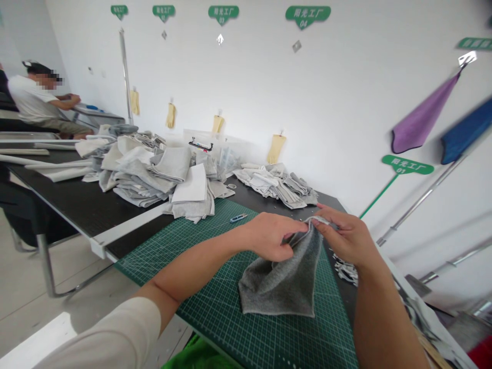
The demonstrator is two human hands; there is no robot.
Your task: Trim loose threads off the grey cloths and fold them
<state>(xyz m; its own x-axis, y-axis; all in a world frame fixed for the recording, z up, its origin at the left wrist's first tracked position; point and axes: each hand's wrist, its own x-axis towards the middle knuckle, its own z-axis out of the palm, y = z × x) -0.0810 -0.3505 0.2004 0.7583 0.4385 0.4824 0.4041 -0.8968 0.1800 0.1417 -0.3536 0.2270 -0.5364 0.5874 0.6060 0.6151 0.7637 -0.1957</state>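
Note:
A grey piece of knit fabric (282,287) hangs from my hands, its lower edge resting on the green cutting mat (207,225). My right hand (340,233) pinches its upper corner between thumb and fingers. Close beside it, my left hand (274,236) has its index finger stretched to the same corner, with the thumb apart and lower down against the cloth; whether it grips the edge is hard to make out. Small blue thread snips (239,218) lie on the mat beyond my left wrist.
Piles of folded grey and white fabric (142,169) cover the table's far left, and a smaller pile (277,184) lies by the wall. Behind them stands a clear plastic box (230,146). Scraps (346,271) lie right of the mat. A seated person (34,100) works at the far left.

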